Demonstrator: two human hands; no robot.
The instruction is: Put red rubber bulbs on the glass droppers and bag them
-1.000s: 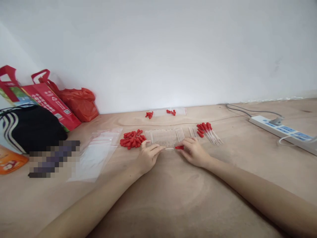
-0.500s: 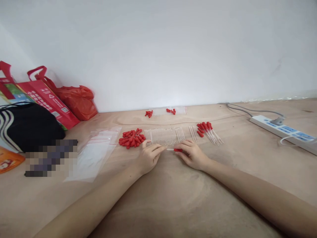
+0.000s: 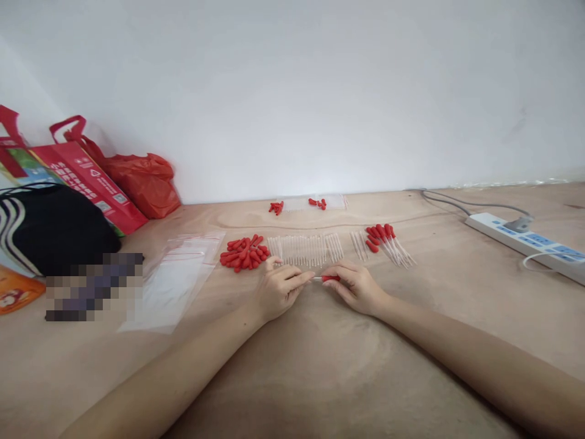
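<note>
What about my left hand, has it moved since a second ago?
Yes, slightly: against the row of clear tubes, the left hand has shifted right, toward the right hand.

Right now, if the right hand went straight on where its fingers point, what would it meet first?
Beyond the red bulb it pinches, the right hand would probably meet the clear tube first, then the left hand; exact depth is unclear.

The left hand [image 3: 280, 291] pinches a thin clear tube [image 3: 317, 279] and the right hand [image 3: 355, 288] a red bulb [image 3: 329, 278] at its other end. Beyond them, a row of tubes [image 3: 303, 250] (roughly parallel) lies between a heap of red bulbs [image 3: 244, 254] and some red-capped tubes [image 3: 392, 242].
</note>
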